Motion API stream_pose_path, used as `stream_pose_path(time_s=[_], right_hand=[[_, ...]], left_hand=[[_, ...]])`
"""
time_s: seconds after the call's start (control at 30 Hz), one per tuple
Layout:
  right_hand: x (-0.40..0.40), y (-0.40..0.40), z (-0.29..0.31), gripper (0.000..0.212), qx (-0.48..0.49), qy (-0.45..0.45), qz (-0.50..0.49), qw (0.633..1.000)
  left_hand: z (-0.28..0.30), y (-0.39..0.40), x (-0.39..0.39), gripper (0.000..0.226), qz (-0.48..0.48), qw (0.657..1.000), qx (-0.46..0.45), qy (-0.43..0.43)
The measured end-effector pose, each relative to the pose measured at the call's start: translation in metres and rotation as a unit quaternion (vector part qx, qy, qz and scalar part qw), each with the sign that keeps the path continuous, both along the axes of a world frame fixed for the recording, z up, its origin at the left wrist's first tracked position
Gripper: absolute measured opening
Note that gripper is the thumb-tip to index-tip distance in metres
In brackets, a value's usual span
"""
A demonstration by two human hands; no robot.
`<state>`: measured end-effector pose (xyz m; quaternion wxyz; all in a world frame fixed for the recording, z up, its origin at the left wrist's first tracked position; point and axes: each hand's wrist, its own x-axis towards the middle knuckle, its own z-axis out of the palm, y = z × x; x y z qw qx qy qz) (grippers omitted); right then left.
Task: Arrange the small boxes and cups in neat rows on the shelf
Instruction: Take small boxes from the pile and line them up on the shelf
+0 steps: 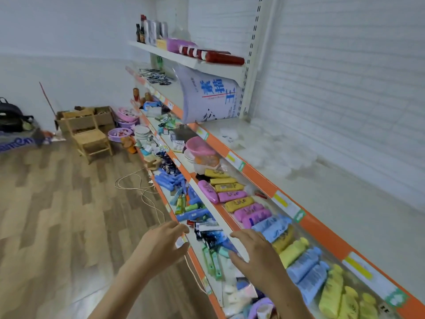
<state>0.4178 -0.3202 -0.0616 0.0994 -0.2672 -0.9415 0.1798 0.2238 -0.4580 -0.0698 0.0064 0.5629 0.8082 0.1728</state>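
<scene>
We see the small flat packs in black, blue and green card lying in a messy heap on the lower white metal shelf with the orange front strip, right between our two hands. Our left hand hangs over the shelf's front edge with fingers spread and loose, holding nothing. Our right hand hovers just past the heap, fingers also spread, holding nothing. We cannot pick out any cups near our hands; the picture is blurry there. We think the packs could slide off the front edge if our left hand bumps them, because they look thin, smooth and slippery and lie on top of each other. A thin pale cord hangs by the strip under our left hand, and we could snag it. Beyond our right hand, on the next shelf up, soft squeezy plastic tubes in yellow, pink and blue lie side by side; they look round and could roll if our sleeve or wrist pushes them. Farther off sits a pink plastic basket, round with holes.
</scene>
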Motion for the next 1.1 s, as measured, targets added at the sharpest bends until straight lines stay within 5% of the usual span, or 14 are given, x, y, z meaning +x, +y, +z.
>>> stream_pose_path(time_s=[0.33,0.77,1.1], right_hand=[[-0.095,0.107,0.026,0.036,0.012,0.051,-0.025,0.998],[-0.155,0.309,0.096,0.037,0.086,0.117,-0.131,0.981],[-0.184,0.426,0.096,0.039,0.073,0.03,-0.269,0.96]], left_hand=[[0.007,0.108,-0.097,0.03,-0.042,0.999,0.016,0.011],[0.078,0.358,-0.202,0.033,-0.174,0.981,0.08,0.011],[0.103,0.554,-0.236,0.032,-0.286,0.953,0.089,0.053]])
